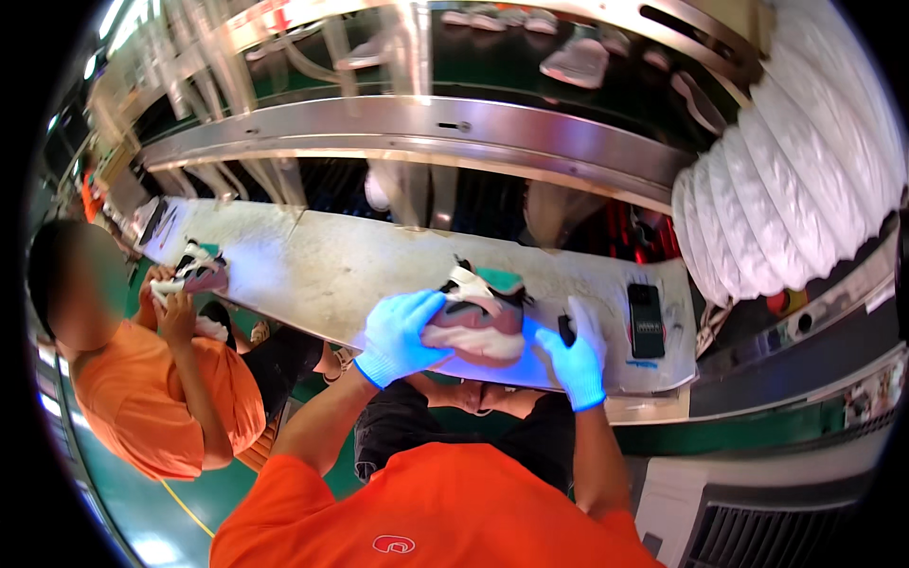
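Head view: left grip (402,336) clasps one shoe (485,333), right grip (576,358) pinches one black object (566,329); bench (346,256) bears one phone (646,322).

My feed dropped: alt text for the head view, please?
A gloved left hand grips a multicoloured shoe at a pale table, while the gloved right hand holds a small dark thing. A black phone lies to the right; at left, a co-worker handles another shoe.

Left grip (405,333) clasping, right grip (579,355) curled
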Tool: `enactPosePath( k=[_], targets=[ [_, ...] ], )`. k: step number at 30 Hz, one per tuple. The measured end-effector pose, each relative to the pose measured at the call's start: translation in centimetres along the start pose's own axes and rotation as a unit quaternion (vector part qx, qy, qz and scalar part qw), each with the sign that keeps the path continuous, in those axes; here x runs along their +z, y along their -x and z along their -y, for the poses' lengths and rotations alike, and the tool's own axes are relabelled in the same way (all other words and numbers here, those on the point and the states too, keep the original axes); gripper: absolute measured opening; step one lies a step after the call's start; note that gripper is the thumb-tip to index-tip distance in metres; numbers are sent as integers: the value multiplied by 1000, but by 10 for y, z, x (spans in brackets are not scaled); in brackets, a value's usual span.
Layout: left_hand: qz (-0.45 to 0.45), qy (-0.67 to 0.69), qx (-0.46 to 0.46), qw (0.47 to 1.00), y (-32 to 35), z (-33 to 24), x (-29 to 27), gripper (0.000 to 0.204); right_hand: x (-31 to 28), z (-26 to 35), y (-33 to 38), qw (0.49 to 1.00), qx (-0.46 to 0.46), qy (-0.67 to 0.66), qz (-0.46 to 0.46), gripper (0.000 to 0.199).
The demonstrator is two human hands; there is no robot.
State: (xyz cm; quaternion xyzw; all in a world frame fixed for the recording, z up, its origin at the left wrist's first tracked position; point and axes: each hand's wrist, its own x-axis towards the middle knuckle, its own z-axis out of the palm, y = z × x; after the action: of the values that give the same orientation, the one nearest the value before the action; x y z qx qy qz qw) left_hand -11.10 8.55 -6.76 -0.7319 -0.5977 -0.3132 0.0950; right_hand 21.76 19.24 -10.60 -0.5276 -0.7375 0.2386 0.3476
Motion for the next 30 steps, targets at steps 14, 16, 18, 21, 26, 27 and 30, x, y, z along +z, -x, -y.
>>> enactPosePath(
  k=[14,16,18,21,26,27,30],
  targets=[
    [-172,116,-197,958,43,54,27,110,-6,85,-33,750,122,-648,-47,44],
    [-47,66,-293,953,52,69,45,94,-47,138,-95,827,-48,-527,-190,58],
    [19,-12,-237,971,41,62,37,87,-88,213,-168,855,-219,-336,-328,74],
    [51,-57,-248,966,43,58,14,75,-132,324,-276,891,-196,-76,-403,88],
    [51,-24,-219,974,29,52,32,74,-180,346,-458,868,-299,56,-393,83],
    [49,-24,-216,975,29,53,33,74,-173,336,-473,880,-303,103,-351,78],
    [38,-22,-226,973,32,56,30,74,-132,325,-453,886,-287,160,-327,63]
  ],
)
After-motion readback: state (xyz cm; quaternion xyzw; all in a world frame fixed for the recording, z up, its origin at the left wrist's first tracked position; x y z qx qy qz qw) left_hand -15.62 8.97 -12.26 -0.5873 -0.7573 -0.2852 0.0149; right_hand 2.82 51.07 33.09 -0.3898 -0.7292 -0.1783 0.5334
